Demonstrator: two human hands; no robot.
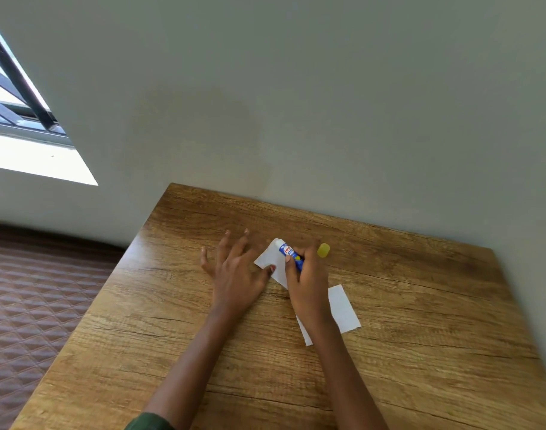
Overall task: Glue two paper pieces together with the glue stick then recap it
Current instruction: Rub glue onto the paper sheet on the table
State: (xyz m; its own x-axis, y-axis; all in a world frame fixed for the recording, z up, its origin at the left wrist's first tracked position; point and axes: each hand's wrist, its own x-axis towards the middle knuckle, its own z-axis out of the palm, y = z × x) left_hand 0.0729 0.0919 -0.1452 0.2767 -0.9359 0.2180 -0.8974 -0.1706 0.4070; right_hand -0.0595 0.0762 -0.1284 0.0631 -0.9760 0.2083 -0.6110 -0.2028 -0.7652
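Note:
My right hand [307, 282] grips a blue and white glue stick [288, 252], uncapped, its tip lying on the far end of a white paper strip [273, 263]. My left hand [237, 268] rests flat with fingers spread, the thumb pressing the strip's left edge. The strip runs under my right hand and shows again near my wrist. A second white paper piece [344, 308] lies on the wooden table [178, 321] just right of my right wrist. The yellow cap [323, 250] stands on the table beyond my right hand.
The table's far edge meets a grey-green wall [296, 103]. Its left edge drops to a brown quilted floor [32, 305]. A window [20, 119] is at the upper left.

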